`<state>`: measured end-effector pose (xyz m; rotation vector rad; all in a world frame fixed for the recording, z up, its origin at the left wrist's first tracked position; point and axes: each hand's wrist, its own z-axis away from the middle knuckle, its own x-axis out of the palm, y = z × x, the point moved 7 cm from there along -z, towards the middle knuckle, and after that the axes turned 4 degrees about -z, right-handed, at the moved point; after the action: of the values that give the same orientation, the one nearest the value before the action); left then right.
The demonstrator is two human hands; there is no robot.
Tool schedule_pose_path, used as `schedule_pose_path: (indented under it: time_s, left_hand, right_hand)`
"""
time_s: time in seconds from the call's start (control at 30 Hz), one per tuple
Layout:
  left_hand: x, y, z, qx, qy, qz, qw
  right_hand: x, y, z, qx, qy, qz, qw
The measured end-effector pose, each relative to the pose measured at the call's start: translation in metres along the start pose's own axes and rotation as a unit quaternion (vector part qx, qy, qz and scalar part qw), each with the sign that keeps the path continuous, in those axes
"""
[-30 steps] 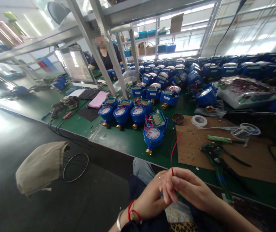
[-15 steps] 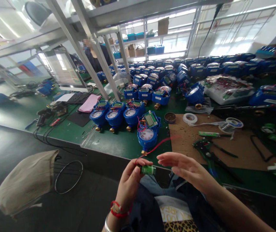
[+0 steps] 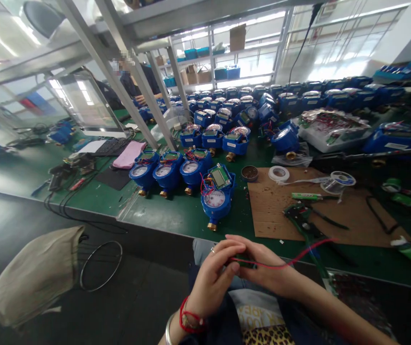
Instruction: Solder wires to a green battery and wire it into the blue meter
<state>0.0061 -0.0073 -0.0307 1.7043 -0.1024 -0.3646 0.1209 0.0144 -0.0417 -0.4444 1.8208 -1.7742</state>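
Hands (image 3: 239, 268) grip a red wire (image 3: 291, 258) before a green bench (image 3: 176, 215) crowded with blue meters (image 3: 215, 201).

Rows of blue water meters (image 3: 241, 109) cover the green surface (image 3: 176, 213). One opened water meter (image 3: 217, 194) stands just beside a cardboard sheet (image 3: 273, 206) bearing wire strippers (image 3: 304, 221) and a tape roll (image 3: 278, 173). A tan bag (image 3: 34, 275) lies on the floor.
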Motion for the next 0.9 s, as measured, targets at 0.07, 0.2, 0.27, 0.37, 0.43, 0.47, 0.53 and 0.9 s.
schedule_pose_path:
  time_s: [0.07, 0.2, 0.27, 0.37, 0.43, 0.47, 0.53, 0.9]
  left_hand:
    - [-0.007, 0.014, -0.008, 0.053, 0.010, -0.104, 0.993]
    - [-0.054, 0.041, -0.040, 0.149, 0.179, -0.263, 0.936]
    - [-0.071, 0.050, -0.064, 0.181, 0.236, -0.338, 0.893]
    - [-0.073, 0.045, -0.112, 0.164, 0.201, -0.443, 0.858]
    - [-0.069, 0.034, -0.139, 0.135, 0.178, -0.474, 0.852]
    - [-0.066, 0.028, -0.150, 0.120, 0.166, -0.476, 0.855]
    - [-0.062, 0.015, -0.165, 0.093, 0.147, -0.463, 0.869]
    - [-0.092, -0.006, -0.142, 0.030, 0.287, 0.000, 0.957]
  right_hand:
    - [-0.006, 0.011, 0.001, 0.023, 0.000, 0.006, 1.000]
    - [-0.034, 0.028, 0.000, 0.045, 0.079, -0.001, 0.996]
    - [-0.049, 0.032, 0.000, 0.051, 0.136, -0.032, 0.989]
    - [-0.062, 0.033, 0.001, 0.042, 0.186, -0.070, 0.979]
    - [-0.066, 0.032, 0.002, 0.028, 0.206, -0.083, 0.975]
    - [-0.067, 0.032, 0.003, 0.024, 0.214, -0.085, 0.973]
    - [-0.068, 0.031, 0.005, 0.021, 0.224, -0.074, 0.972]
    - [-0.099, 0.054, -0.006, 0.043, 0.270, 0.134, 0.952]
